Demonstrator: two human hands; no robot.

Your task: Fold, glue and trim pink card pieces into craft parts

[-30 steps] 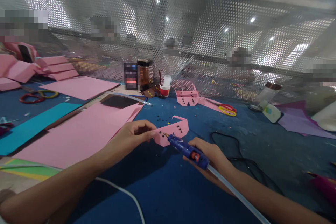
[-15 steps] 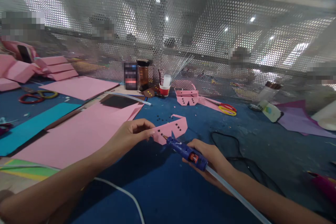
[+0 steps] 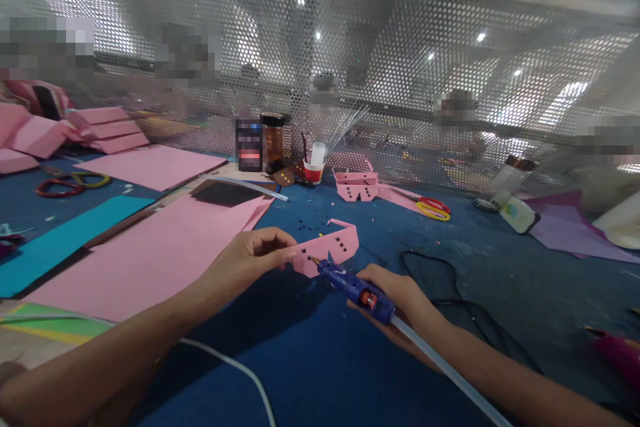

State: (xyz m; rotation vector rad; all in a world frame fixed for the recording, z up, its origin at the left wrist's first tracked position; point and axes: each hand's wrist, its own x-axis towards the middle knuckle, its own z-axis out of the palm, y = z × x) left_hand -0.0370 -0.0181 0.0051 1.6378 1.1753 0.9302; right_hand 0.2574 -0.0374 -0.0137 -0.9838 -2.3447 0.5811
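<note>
Between thumb and fingers, my left hand [image 3: 263, 250] pinches the left end of a pair of pink paper glasses [image 3: 320, 247], which carry small black squares on their front. My right hand [image 3: 393, 293] is wrapped round a blue glue gun [image 3: 353, 287]. The gun's metal tip touches or nearly touches the left half of the glasses, close to the black squares. A long translucent glue stick [image 3: 445, 367] runs out of the gun's back end, towards the lower right. Several loose black bits [image 3: 309, 225] lie on the table behind the glasses.
A second pair of pink paper glasses [image 3: 357, 187] stands farther back, beside red-and-yellow scissors [image 3: 433, 209]. Large pink sheets [image 3: 145, 253] and a teal strip [image 3: 75, 233] cover the left side. A black cord [image 3: 453, 280] winds at right; a white cable [image 3: 235, 363] crosses the front.
The pink paper glasses have shifted very slightly to the right under the glue gun's tip. Both hands keep nearly the same place and grip.
</note>
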